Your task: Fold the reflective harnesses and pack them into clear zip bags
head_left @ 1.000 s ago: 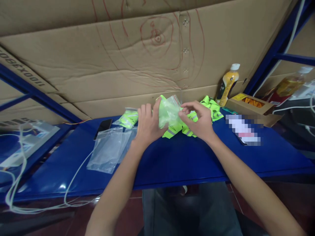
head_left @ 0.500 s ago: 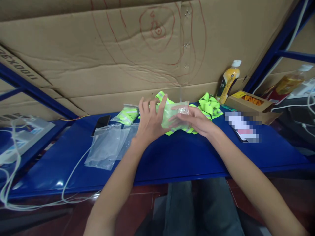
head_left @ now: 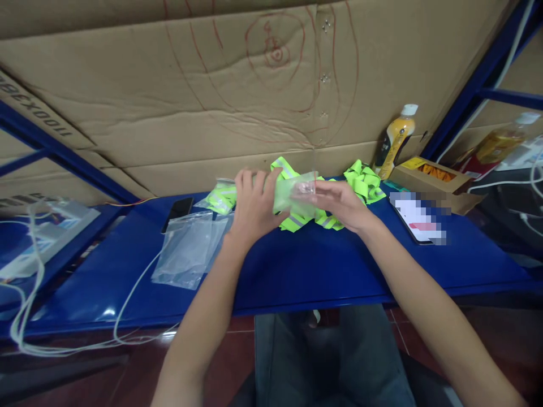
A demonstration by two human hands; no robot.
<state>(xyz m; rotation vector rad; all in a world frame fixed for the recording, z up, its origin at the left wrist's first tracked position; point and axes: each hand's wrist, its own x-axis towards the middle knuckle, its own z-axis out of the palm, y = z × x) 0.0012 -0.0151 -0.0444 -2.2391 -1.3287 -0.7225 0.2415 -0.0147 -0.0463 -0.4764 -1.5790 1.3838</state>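
Holding a clear plastic bag (head_left: pixel 297 192) above the blue bench (head_left: pixel 322 271), the left hand (head_left: pixel 253 208) gripped its body while the right hand (head_left: pixel 339 202) pinched its open end; loose green straps (head_left: pixel 326 219) lay directly beneath the bag.

Both forearms reaching forward, bare, converging at mid-frame. Left hand (head_left: pixel 253 206) raised, back toward the camera, fingers together and curled, thumb pressed in to the right. Right hand (head_left: pixel 339 202) level with it, palm turned left, fingers stretched flat toward the left hand, fingertips nearly meeting. Wrists straight, elbows low and out.
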